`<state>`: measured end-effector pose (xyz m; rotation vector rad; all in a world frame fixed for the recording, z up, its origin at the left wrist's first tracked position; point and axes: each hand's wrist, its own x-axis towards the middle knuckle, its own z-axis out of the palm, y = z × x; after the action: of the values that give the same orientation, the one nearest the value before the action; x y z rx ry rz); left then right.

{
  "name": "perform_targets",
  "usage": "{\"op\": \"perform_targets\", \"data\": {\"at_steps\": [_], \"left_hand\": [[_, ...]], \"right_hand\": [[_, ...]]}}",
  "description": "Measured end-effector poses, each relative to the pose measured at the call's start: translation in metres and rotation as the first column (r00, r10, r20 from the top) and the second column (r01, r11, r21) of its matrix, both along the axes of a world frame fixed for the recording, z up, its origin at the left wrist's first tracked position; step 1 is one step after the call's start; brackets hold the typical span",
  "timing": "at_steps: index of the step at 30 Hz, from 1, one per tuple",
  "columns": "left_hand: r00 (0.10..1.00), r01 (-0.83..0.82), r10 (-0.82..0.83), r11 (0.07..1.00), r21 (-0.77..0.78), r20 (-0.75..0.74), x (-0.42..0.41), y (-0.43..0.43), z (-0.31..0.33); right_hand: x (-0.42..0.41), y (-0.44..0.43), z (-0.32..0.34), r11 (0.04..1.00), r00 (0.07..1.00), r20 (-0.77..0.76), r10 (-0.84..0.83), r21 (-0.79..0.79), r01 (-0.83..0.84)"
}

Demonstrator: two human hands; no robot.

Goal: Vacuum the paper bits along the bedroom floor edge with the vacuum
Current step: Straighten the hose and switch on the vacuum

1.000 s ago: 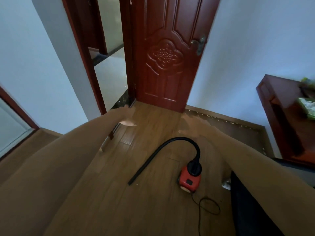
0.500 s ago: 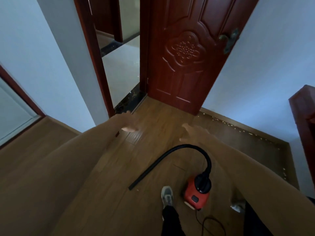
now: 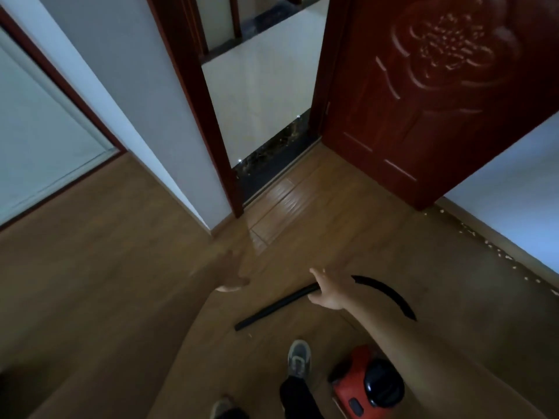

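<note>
A small red and black vacuum (image 3: 367, 388) sits on the wooden floor at the bottom right. Its black hose (image 3: 272, 309) arcs up from it and lies across the floor to the left. My right hand (image 3: 328, 290) hovers over the hose's middle with fingers spread; I cannot tell whether it touches. My left hand (image 3: 233, 275) is blurred, stretched out to the left of the hose and holding nothing. White paper bits (image 3: 496, 252) lie scattered along the skirting at the right wall.
A dark red door (image 3: 423, 101) stands open at the upper right, with the doorway (image 3: 260, 95) and black threshold beside it. A white wall corner (image 3: 151, 116) juts out at centre left. My shoes (image 3: 298, 358) stand just left of the vacuum.
I have stepped forward and the view has tilted down, so the vacuum slid to the bottom edge. My right hand has come down over the hose. My left hand moved lower.
</note>
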<state>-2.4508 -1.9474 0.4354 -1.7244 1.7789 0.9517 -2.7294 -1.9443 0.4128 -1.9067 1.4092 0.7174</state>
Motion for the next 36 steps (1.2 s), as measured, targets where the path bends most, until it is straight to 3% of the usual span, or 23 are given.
{"op": "perform_targets", "data": {"at_steps": [6, 24, 36], "left_hand": [[1.0, -0.024, 0.024, 0.997, 0.076, 0.008, 0.008, 0.014, -0.092], [0.997, -0.04, 0.026, 0.978, 0.207, 0.071, 0.054, 0.119, -0.433], [0.997, -0.077, 0.08, 0.953, 0.292, 0.003, 0.029, 0.146, -0.549]], "right_hand": [[0.017, 0.002, -0.089, 0.99, 0.999, 0.03, 0.016, 0.137, -0.02], [0.09, 0.068, -0.41, 0.945, 0.983, 0.024, 0.183, 0.27, -0.183], [0.099, 0.055, -0.528, 0.934, 0.97, 0.021, 0.242, 0.267, -0.238]]}}
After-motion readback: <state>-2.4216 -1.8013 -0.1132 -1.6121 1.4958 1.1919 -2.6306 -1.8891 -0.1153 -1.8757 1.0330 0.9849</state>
